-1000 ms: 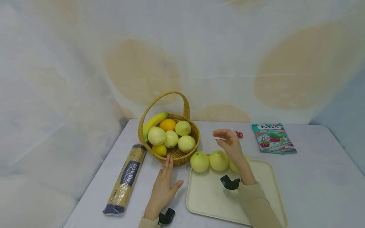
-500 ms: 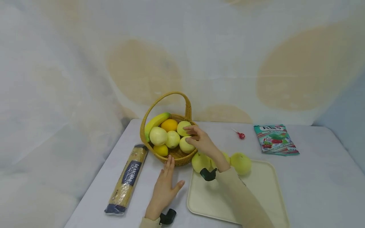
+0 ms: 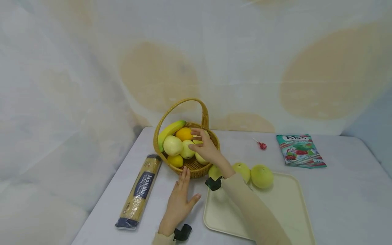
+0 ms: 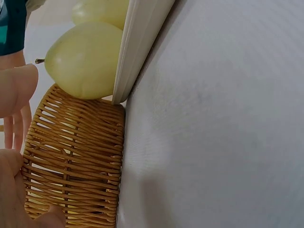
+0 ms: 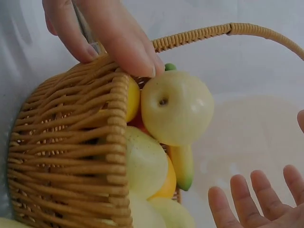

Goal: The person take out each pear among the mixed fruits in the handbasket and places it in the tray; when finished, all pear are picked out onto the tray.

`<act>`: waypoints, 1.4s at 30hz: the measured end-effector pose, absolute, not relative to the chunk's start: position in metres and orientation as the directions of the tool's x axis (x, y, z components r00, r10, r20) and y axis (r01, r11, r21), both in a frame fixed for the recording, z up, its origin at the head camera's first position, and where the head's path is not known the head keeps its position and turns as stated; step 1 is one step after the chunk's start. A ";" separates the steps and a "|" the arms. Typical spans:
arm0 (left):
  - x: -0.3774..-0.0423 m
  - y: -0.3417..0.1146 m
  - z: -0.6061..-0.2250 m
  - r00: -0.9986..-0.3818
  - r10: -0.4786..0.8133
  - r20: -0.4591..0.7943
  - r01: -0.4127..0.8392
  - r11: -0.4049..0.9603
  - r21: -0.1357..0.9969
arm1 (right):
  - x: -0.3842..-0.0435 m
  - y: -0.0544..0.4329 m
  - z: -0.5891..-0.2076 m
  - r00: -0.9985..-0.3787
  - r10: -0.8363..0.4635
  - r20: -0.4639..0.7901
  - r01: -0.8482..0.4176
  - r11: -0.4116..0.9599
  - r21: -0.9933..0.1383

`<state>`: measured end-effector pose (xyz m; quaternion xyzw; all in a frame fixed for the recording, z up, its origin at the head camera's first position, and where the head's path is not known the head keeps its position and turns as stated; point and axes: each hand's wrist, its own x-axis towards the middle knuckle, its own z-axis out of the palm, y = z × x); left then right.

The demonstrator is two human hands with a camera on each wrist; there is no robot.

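A wicker basket (image 3: 196, 173) with an arched handle holds a banana (image 3: 171, 131), an orange (image 3: 183, 134), a lemon (image 3: 175, 160) and several pale green round fruits (image 3: 173, 145). My left hand (image 3: 178, 204) lies with straight fingers against the near rim; in the right wrist view its fingers (image 5: 126, 42) press on the basket wall and rim. My right hand (image 3: 206, 148) hovers over the basket's right half, fingers spread and gently bent, holding nothing. It covers part of the fruit there. In the right wrist view its fingers (image 5: 261, 199) extend beside the basket opening.
A cream tray (image 3: 288, 211) stands to the right, with a few yellow-green fruits (image 3: 261, 176) along its far edge. A spaghetti packet (image 3: 139, 194) lies on the left. Behind the tray are a red lollipop (image 3: 262, 146) and a candy bag (image 3: 301, 151).
My right hand has moved left from above the tray's far edge to over the basket. My left hand stays at the basket rim. The head view has shifted slightly.
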<state>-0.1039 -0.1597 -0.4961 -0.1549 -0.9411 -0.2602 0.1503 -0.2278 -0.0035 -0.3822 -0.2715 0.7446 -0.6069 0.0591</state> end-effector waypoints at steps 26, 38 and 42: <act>-0.102 -0.164 -0.498 -0.905 0.215 0.367 0.369 0.824 0.430 | -0.254 -0.052 -0.394 -0.843 -0.534 0.070 -0.241 0.258 -0.936; -0.103 -0.162 -0.495 -0.910 0.213 0.354 0.364 0.820 0.441 | -0.262 -0.064 -0.396 -0.844 -0.534 0.046 -0.235 0.291 -0.927; -0.104 -0.162 -0.496 -0.913 0.217 0.346 0.362 0.824 0.436 | -0.266 -0.071 -0.396 -0.846 -0.531 0.057 -0.259 0.315 -0.913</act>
